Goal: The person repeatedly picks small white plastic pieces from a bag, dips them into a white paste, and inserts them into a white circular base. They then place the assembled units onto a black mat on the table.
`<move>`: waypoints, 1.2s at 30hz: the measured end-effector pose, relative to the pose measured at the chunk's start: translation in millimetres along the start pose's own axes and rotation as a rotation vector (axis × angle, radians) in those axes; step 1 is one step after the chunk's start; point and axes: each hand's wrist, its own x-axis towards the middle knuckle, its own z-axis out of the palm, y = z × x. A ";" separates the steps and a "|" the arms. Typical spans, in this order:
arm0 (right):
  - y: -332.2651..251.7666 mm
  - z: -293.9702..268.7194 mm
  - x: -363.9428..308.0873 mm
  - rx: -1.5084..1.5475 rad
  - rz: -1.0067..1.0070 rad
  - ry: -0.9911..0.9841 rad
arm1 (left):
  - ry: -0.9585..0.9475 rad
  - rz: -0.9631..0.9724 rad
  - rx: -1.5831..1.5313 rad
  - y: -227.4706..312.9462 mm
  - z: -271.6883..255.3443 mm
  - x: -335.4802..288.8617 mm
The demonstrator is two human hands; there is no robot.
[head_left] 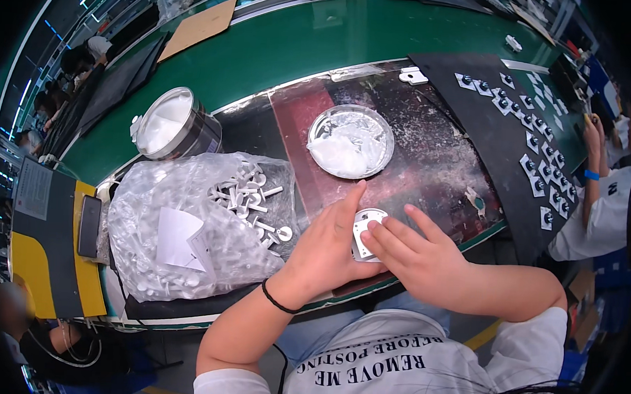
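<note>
Close to the table's near edge, my left hand (325, 244) is closed around a small white plate-like part (362, 226) with a rounded end and small holes. Its thumb points up and away, and its other fingers pass beneath the part. From the other side my right hand (420, 263) presses its fingertips onto the part's face, partly covering it. Left of my hands a clear plastic bag (156, 242) lies open with several white stemmed pieces (247, 200) at its mouth. A round metal dish (385, 152) holding white, crumpled film stands just beyond my hands.
A metal tin (205, 130) with whitish contents stands behind the bag. On the right, a black mat (494, 124) carries rows of white parts with dark centres. A phone (89, 226) rests against a yellow-and-grey box (31, 253) at far left. Another person (600, 212) works at right.
</note>
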 end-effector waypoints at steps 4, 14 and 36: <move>-1.4 2.3 -3.6 -0.037 -0.016 0.032 | -0.019 -0.005 0.009 -0.7 -0.8 1.2; 9.3 -2.2 0.1 0.108 -0.060 0.008 | 0.026 0.037 0.017 0.4 0.5 0.5; 8.4 6.2 -7.6 0.093 -0.013 0.010 | 0.014 0.035 -0.009 -0.8 1.3 -1.1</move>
